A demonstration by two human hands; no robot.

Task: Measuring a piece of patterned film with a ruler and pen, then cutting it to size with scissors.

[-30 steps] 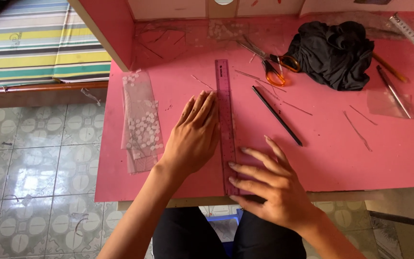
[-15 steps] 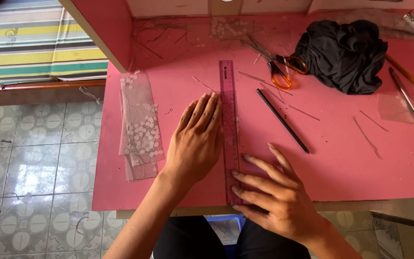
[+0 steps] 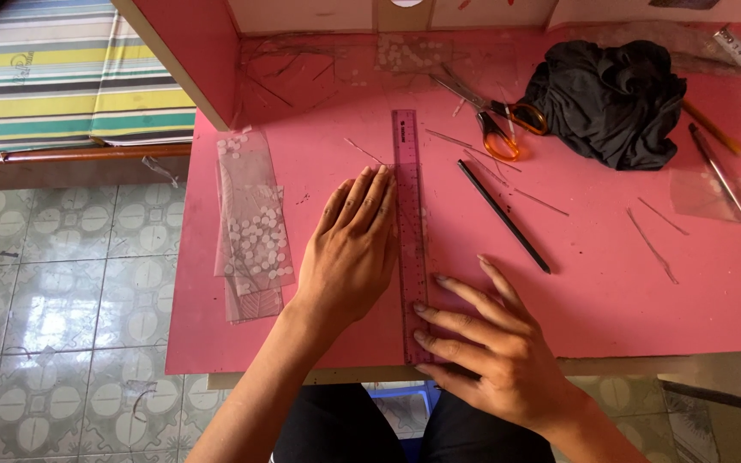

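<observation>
Bright, even daylight across the pink table [image 3: 628, 283]; colours saturated, no dim corners; soft, short shadows only, a thin one under the left hand [image 3: 349, 253] on its near side and another beneath the right hand [image 3: 495, 351] toward the table's front edge; glossy floor tiles [image 3: 53, 317] left of the table throw white glare patches, strongest near the lower left; clear plastic strips [image 3: 255, 231] on the table's left part catch faint sheen; focus sharp over the table centre; slight softening and mild bowing of straight lines toward the frame edges beyond the table; black cloth [image 3: 615, 99] at the table's far right reads as a near-featureless dark mass.
</observation>
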